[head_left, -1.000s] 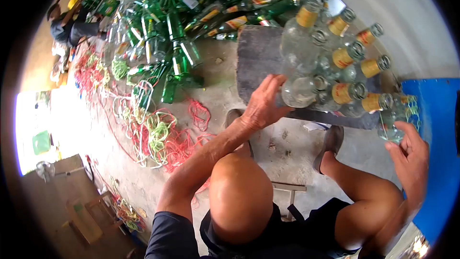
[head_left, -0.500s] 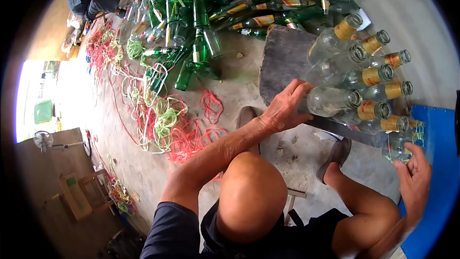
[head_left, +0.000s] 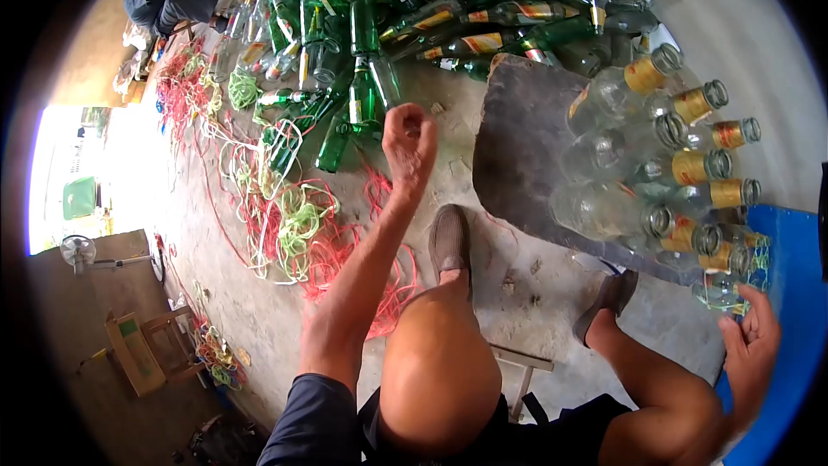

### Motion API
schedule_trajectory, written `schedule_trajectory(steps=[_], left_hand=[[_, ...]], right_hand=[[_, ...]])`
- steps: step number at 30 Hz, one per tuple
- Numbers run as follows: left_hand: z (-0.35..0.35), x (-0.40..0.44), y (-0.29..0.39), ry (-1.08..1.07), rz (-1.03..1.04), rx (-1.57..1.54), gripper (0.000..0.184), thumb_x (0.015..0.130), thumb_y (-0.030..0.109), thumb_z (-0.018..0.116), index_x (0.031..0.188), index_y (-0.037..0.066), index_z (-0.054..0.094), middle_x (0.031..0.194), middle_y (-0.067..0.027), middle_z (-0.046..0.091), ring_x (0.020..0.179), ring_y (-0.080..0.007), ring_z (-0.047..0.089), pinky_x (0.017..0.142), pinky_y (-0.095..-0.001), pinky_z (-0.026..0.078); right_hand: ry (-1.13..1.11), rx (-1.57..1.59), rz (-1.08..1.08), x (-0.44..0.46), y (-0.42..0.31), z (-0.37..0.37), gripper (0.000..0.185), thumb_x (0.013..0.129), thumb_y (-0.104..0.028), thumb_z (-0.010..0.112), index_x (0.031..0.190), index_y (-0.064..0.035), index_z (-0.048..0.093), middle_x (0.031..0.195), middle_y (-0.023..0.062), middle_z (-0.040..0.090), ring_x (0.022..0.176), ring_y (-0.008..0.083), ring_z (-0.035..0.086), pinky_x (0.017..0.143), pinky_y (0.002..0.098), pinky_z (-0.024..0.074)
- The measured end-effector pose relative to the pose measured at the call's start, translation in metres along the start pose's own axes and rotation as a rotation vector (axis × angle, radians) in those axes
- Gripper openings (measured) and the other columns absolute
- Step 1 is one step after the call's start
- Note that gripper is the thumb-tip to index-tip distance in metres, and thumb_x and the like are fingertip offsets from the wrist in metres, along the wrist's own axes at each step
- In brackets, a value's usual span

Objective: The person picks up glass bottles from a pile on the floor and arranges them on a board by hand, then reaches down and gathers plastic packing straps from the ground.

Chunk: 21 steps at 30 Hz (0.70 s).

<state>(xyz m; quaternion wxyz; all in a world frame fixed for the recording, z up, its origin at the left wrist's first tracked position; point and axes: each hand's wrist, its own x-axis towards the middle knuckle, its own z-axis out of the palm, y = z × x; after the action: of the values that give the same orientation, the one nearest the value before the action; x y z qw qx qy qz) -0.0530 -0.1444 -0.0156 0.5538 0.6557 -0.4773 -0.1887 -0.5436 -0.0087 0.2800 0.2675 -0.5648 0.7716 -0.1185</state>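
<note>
My left hand [head_left: 410,151], its fingers curled in with nothing visible in them, is raised over the floor just right of the green bottles [head_left: 363,95]. On the dark board [head_left: 526,134], several clear glass bottles [head_left: 591,207] stand grouped, some with yellow neck labels. My right hand [head_left: 749,328] is beside the near right end of this group, thumb and forefinger apart close to the lowest bottle. Thin green and yellow string [head_left: 759,261] lies around the bottles at that end. Whether the fingertips touch the glass or string cannot be made out.
A large pile of bottles [head_left: 509,13] covers the floor at the top. Tangled red, green and white string [head_left: 297,224] lies left of my leg. A blue panel [head_left: 792,293] is at the right. Another person [head_left: 164,4] sits at the upper left; a fan [head_left: 78,250] is below.
My left hand has left the clear bottles, moved left toward the green ones, and its fingers have curled in. My right hand stays by the group's end. The view has shifted.
</note>
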Motion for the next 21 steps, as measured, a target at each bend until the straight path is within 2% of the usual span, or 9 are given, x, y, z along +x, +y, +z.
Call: schedule_trajectory(steps=[1,4,7,8,13,15,16,19,21], left_hand=[[0.000,0.015,-0.026,0.011,-0.034,0.029,0.021,0.089,0.010,0.071,0.105,-0.002,0.065,0.091,-0.0075,0.068,0.079,-0.0141,0.063,0.071,-0.0275,0.052],[0.005,0.059,-0.086,-0.016,-0.260,0.348,0.042,0.084,0.025,0.076,0.112,-0.003,0.065,0.110,-0.0197,0.066,0.107,-0.0325,0.067,0.095,-0.0440,0.054],[0.013,0.092,-0.114,-0.008,-0.455,0.591,0.053,0.081,0.032,0.078,0.116,-0.006,0.064,0.114,-0.0258,0.066,0.118,-0.0399,0.063,0.102,-0.0509,0.051],[0.018,0.097,-0.117,0.038,-0.504,0.622,0.053,0.081,0.030,0.079,0.117,-0.007,0.067,0.121,-0.0302,0.066,0.123,-0.0417,0.063,0.103,-0.0496,0.052],[0.029,0.134,-0.128,-0.054,-0.804,0.696,0.051,0.078,0.027,0.081,0.115,-0.007,0.072,0.136,-0.0312,0.063,0.130,-0.0432,0.061,0.108,-0.0469,0.053],[0.037,0.137,-0.140,-0.016,-0.848,0.700,0.055,0.078,0.026,0.080,0.121,-0.007,0.068,0.139,-0.0286,0.062,0.132,-0.0417,0.060,0.109,-0.0479,0.052],[0.040,0.139,-0.148,0.027,-0.852,0.696,0.065,0.079,0.024,0.078,0.133,-0.007,0.058,0.144,-0.0292,0.056,0.136,-0.0426,0.055,0.111,-0.0484,0.050],[0.043,0.141,-0.176,0.050,-0.814,0.716,0.076,0.080,0.028,0.079,0.140,-0.005,0.047,0.145,-0.0310,0.052,0.137,-0.0445,0.052,0.113,-0.0482,0.048],[0.049,0.137,-0.183,0.085,-0.789,0.779,0.077,0.079,0.032,0.081,0.137,-0.005,0.048,0.142,-0.0327,0.053,0.133,-0.0456,0.054,0.110,-0.0501,0.050]], right_hand=[[-0.006,-0.029,-0.010,0.003,0.000,0.000,0.047,0.081,0.012,0.069,0.127,0.0014,0.065,0.070,-0.0052,0.030,0.062,0.0068,0.029,0.057,0.0271,0.0255],[0.022,0.019,0.053,0.005,0.001,0.005,0.045,0.080,0.011,0.070,0.124,0.0025,0.065,0.071,-0.0053,0.031,0.062,0.0072,0.030,0.057,0.0273,0.0263],[-0.041,-0.056,-0.020,0.013,0.023,0.000,0.034,0.086,0.008,0.066,0.120,0.0024,0.062,0.072,-0.0045,0.031,0.063,0.0047,0.032,0.056,0.0261,0.0265],[-0.039,-0.050,-0.014,0.016,0.031,-0.001,0.031,0.085,0.008,0.066,0.115,0.0019,0.061,0.072,-0.0046,0.031,0.063,0.0047,0.032,0.055,0.0261,0.0263],[-0.045,-0.129,0.086,0.029,0.042,-0.004,0.021,0.083,0.007,0.065,0.098,-0.0005,0.054,0.069,-0.0051,0.031,0.062,0.0051,0.032,0.055,0.0267,0.0253],[-0.087,-0.404,0.004,0.029,0.022,-0.014,0.044,0.079,-0.002,0.079,0.120,-0.0060,0.064,0.073,0.0014,0.051,0.062,0.0109,0.046,0.058,0.0302,0.0401],[-0.106,-0.539,-0.035,0.028,0.009,-0.012,0.056,0.077,-0.007,0.086,0.131,-0.0088,0.069,0.075,0.0047,0.061,0.062,0.0139,0.053,0.059,0.0319,0.0474],[0.037,-0.573,0.041,0.030,-0.014,0.002,0.059,0.076,-0.005,0.086,0.132,-0.0077,0.069,0.084,0.0064,0.071,0.060,0.0114,0.052,0.057,0.0292,0.0471],[-0.046,-0.529,0.072,0.041,-0.020,0.001,0.061,0.075,-0.005,0.087,0.134,-0.0089,0.069,0.097,0.0104,0.076,0.060,0.0118,0.054,0.058,0.0289,0.0480]])
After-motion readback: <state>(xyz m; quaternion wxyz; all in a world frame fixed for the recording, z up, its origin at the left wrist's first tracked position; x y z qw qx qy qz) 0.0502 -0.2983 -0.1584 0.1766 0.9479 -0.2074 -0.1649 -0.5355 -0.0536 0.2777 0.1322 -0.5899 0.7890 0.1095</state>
